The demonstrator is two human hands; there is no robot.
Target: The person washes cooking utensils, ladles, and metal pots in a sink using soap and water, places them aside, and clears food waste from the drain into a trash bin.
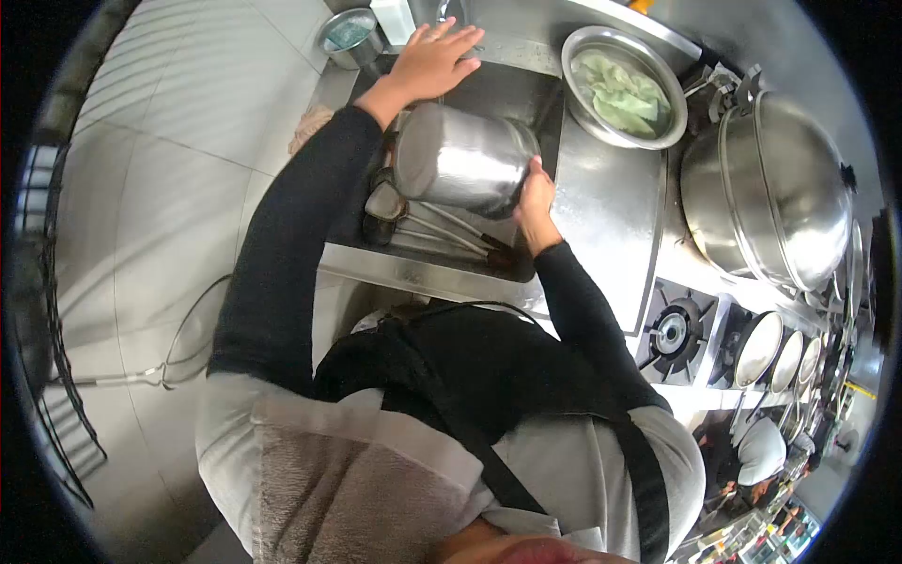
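Note:
My right hand (537, 199) grips the rim of a shiny steel pot (470, 158), which is tipped on its side over the sink (413, 268) with its base toward the left. Fingers spread, my left hand (430, 64) reaches past the pot to the back of the sink, close to the faucet (451, 13). It holds nothing that I can see. Under the pot, in the sink, lie several long-handled utensils (442, 235), one with a broad flat head like a wok spatula. The pot's inside is turned out of view.
A steel bowl (572, 83) holds pale green leaves on the right counter (606, 202). Beyond it stands a large domed steamer pot (752, 188). A gas burner (671, 331) and several pans (759, 348) line the right. Left of the faucet is a small metal container (353, 52). Another person (761, 451) is at far right.

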